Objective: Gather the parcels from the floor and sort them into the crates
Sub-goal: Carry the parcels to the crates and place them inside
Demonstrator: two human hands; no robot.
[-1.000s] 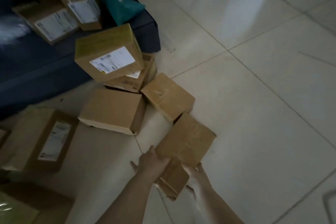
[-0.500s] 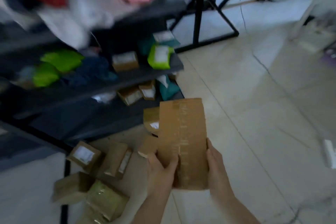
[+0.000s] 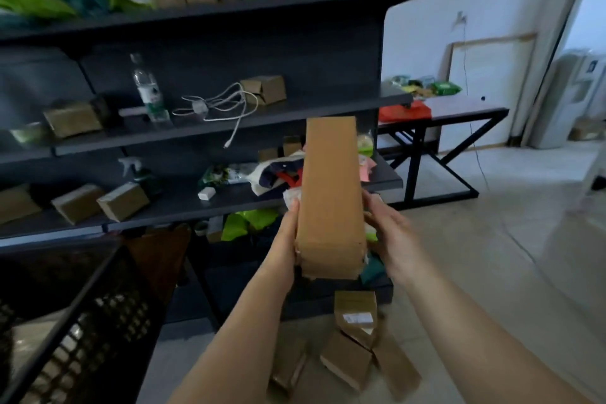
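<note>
I hold a long brown cardboard parcel upright in front of me, at about chest height. My left hand grips its left edge near the bottom, and my right hand grips its right edge. Several more cardboard parcels lie on the tiled floor below my arms. A black lattice crate stands at the lower left, with its rim close to my left forearm.
A dark shelving unit fills the left and middle, loaded with small boxes, green bags, a water bottle and a white cable. A black-framed table stands at the right by the wall. Open tiled floor lies to the right.
I have lifted the long parcel off the floor with both hands and turned it upright. My view has swung up from the floor to the shelves, and the crate has come into sight.
</note>
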